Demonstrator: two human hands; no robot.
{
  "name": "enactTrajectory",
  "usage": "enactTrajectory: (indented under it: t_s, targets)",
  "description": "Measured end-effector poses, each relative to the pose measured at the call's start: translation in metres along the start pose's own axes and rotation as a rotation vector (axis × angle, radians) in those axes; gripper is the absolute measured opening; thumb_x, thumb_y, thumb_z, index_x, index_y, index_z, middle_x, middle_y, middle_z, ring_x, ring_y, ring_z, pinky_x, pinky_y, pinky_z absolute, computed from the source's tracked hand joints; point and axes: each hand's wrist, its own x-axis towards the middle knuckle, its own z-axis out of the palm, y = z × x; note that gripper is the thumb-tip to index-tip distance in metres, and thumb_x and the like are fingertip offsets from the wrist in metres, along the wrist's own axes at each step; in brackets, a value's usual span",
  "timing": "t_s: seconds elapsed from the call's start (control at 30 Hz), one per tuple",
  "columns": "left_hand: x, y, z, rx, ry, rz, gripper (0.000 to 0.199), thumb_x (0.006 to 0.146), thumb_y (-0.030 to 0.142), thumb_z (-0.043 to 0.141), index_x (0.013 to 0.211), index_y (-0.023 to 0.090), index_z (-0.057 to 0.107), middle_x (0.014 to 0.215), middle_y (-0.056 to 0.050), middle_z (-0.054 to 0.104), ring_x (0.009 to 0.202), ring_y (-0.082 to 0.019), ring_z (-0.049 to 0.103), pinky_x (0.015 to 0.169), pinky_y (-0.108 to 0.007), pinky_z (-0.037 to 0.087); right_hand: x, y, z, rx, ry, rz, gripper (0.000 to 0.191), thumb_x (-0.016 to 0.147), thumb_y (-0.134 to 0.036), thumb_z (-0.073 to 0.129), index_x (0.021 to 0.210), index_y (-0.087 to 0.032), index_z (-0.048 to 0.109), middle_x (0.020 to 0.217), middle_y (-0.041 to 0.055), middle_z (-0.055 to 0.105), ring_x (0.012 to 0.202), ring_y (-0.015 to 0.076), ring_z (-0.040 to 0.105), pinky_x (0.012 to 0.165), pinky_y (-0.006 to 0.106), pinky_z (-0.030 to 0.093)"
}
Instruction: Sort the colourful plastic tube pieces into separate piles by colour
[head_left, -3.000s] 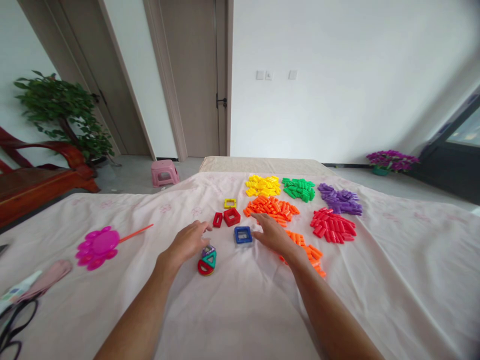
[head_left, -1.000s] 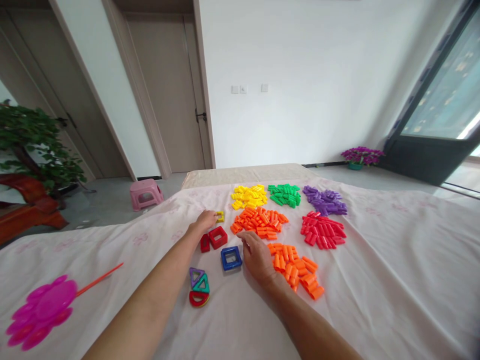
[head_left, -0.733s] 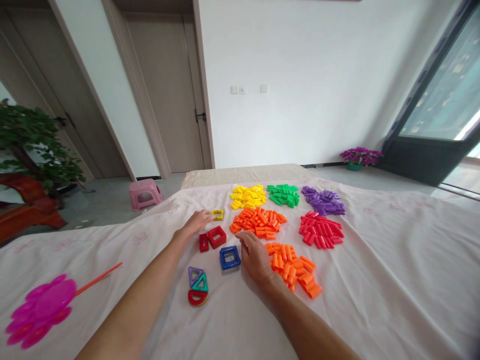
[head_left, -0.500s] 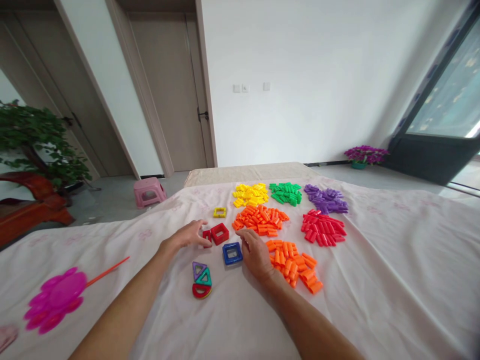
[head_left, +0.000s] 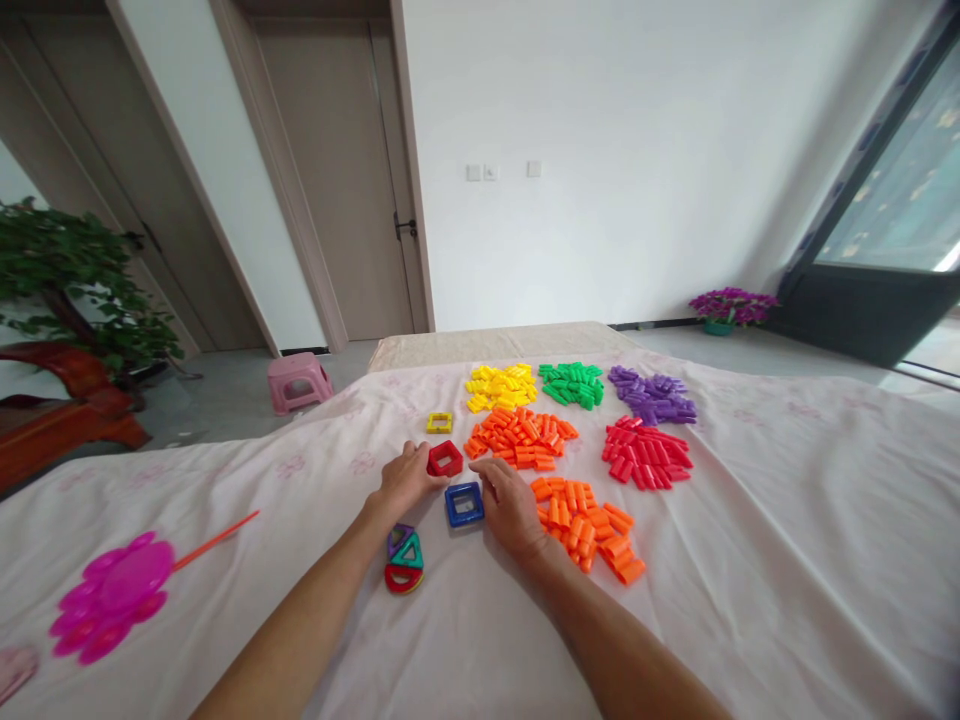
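Note:
My left hand [head_left: 409,474] is at the left side of a red square frame [head_left: 445,459], its fingers bent against it; whatever lies under the hand is hidden. A blue square frame [head_left: 464,505] lies just left of my right hand [head_left: 510,502], whose thumb and fingers are apart with nothing between them. Beyond the red frame is a small yellow square frame [head_left: 439,423]. Below my left wrist sit a purple triangle [head_left: 398,538], partly covered, a teal triangle [head_left: 409,551] and a red half-round piece [head_left: 404,579].
Piles of orange [head_left: 522,438], more orange [head_left: 588,525], yellow [head_left: 501,387], green [head_left: 571,384], purple [head_left: 652,396] and red pieces [head_left: 646,453] lie on the cloth [head_left: 780,560]. A pink paw-shaped item [head_left: 116,596] is at left. Beyond stands a pink stool [head_left: 299,382].
My left hand has moved right, over the spot of a small red piece, up to the red square frame. That frame has shifted slightly right and away. My right hand has stayed in place.

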Motion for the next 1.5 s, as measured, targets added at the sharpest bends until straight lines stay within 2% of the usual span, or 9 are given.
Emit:
enactTrajectory:
  t_s: [0.3,0.43,0.6,0.7,0.87,1.03,1.23,1.37,1.5]
  targets:
    - [0.046,-0.018,-0.013,-0.032,-0.063,0.134,0.067,0.066,0.058,0.073,0.12,0.021,0.06,0.125,-0.012,0.061,0.109,-0.029,0.063,0.085,-0.031,0.046,-0.001,0.001,0.0,-0.002,0.021,-0.009,0.039,0.09,-0.009,0.042,0.114,-0.022,0.069,0.113,0.0079,0.07,0.106,0.0198,0.065,0.095,0.033,0.051]
    - [0.047,-0.025,-0.014,-0.087,-0.053,0.157,0.088,0.057,0.055,0.08,0.135,0.024,0.053,0.132,-0.012,0.059,0.117,-0.032,0.06,0.09,-0.033,0.046,-0.002,0.001,0.0,-0.005,0.029,-0.028,0.039,0.089,-0.008,0.042,0.114,-0.021,0.069,0.111,0.0085,0.07,0.105,0.0204,0.065,0.093,0.034,0.051]
    - [0.018,-0.049,-0.017,-0.214,0.012,0.092,0.093,0.069,0.057,0.071,0.149,0.022,0.037,0.146,-0.017,0.048,0.123,-0.031,0.056,0.094,-0.035,0.045,-0.002,0.003,0.001,-0.027,0.039,-0.043,0.039,0.09,-0.008,0.042,0.114,-0.021,0.069,0.112,0.0083,0.07,0.104,0.0205,0.065,0.093,0.034,0.051]
    - [-0.015,-0.069,-0.023,-0.288,-0.003,0.076,0.07,0.081,0.06,0.057,0.135,0.017,0.053,0.132,-0.015,0.06,0.113,-0.027,0.062,0.092,-0.033,0.046,-0.003,0.003,0.001,-0.058,0.029,-0.033,0.039,0.09,-0.008,0.042,0.115,-0.021,0.069,0.113,0.0079,0.07,0.106,0.0207,0.065,0.094,0.034,0.05]
    - [-0.071,-0.088,-0.023,-0.375,-0.154,0.112,0.058,0.074,0.064,0.063,0.112,0.02,0.068,0.11,-0.008,0.069,0.098,-0.025,0.065,0.084,-0.031,0.048,-0.002,-0.004,-0.004,-0.153,-0.051,-0.016,0.035,0.092,-0.016,0.05,0.121,-0.022,0.067,0.119,0.0084,0.068,0.111,0.0224,0.062,0.096,0.036,0.048]
    - [-0.094,-0.073,-0.011,-0.36,-0.116,0.113,0.051,0.073,0.05,0.068,0.112,0.018,0.066,0.114,-0.009,0.065,0.099,-0.024,0.063,0.087,-0.031,0.047,0.002,-0.018,-0.015,-0.272,-0.239,-0.018,0.065,0.08,-0.045,0.074,0.139,-0.024,0.055,0.138,0.0108,0.057,0.123,0.029,0.054,0.101,0.042,0.044]
    - [-0.089,-0.053,-0.006,-0.319,-0.084,0.154,0.037,0.073,0.036,0.067,0.106,0.022,0.069,0.106,-0.007,0.064,0.092,-0.022,0.063,0.082,-0.03,0.046,0.005,-0.026,-0.023,-0.305,-0.46,-0.014,0.092,0.065,-0.058,0.082,0.145,-0.026,0.049,0.139,0.0113,0.055,0.124,0.0323,0.053,0.099,0.044,0.044]
    - [-0.082,-0.047,-0.006,-0.262,-0.041,0.166,0.032,0.077,0.031,0.065,0.107,0.022,0.069,0.107,-0.007,0.063,0.093,-0.021,0.064,0.083,-0.031,0.046,0.006,-0.021,-0.022,-0.275,-0.534,-0.047,0.089,0.064,-0.054,0.084,0.143,-0.026,0.052,0.135,0.0108,0.059,0.118,0.0314,0.057,0.098,0.042,0.044]
    - [-0.083,-0.031,-0.009,-0.209,0.149,0.163,0.037,0.082,0.029,0.064,0.118,0.021,0.065,0.119,-0.009,0.06,0.107,-0.023,0.061,0.094,-0.033,0.046,0.007,-0.01,-0.017,-0.184,-0.477,-0.002,0.071,0.073,-0.047,0.08,0.136,-0.024,0.058,0.13,0.0093,0.062,0.116,0.0274,0.06,0.095,0.037,0.047]
